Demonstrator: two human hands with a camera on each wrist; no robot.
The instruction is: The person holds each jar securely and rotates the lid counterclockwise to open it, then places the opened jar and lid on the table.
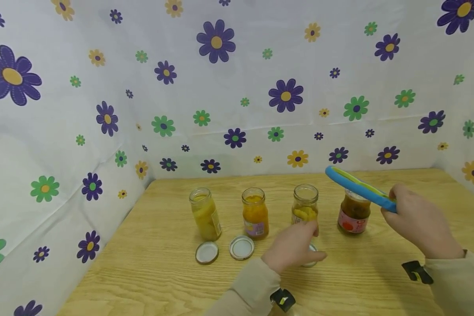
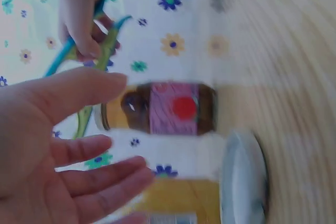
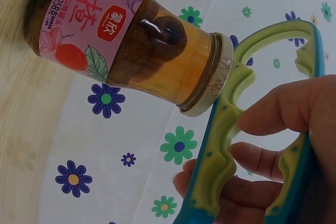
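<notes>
My right hand (image 1: 420,221) grips a blue and green jar opener (image 1: 357,186) with a toothed inner edge, its fingers curled round the handles. The opener's toothed side is right at the white lid of a pink-labelled jar (image 3: 157,51) of brown fruit, whose lid is on. My left hand (image 1: 294,245) has loosely spread fingers and nothing between them, as the left wrist view (image 2: 79,150) also shows. It overlaps an uncapped jar of yellow pieces (image 1: 305,202) and partly hides a loose lid (image 1: 313,259) on the table.
Further left stand two more uncapped jars, one orange (image 1: 255,213) and one pale yellow (image 1: 206,215). In front of them lie two loose lids, one near the orange jar (image 1: 242,247), another lid (image 1: 207,253) farther left. A flowered cloth (image 1: 237,87) surrounds the wooden table (image 1: 142,272).
</notes>
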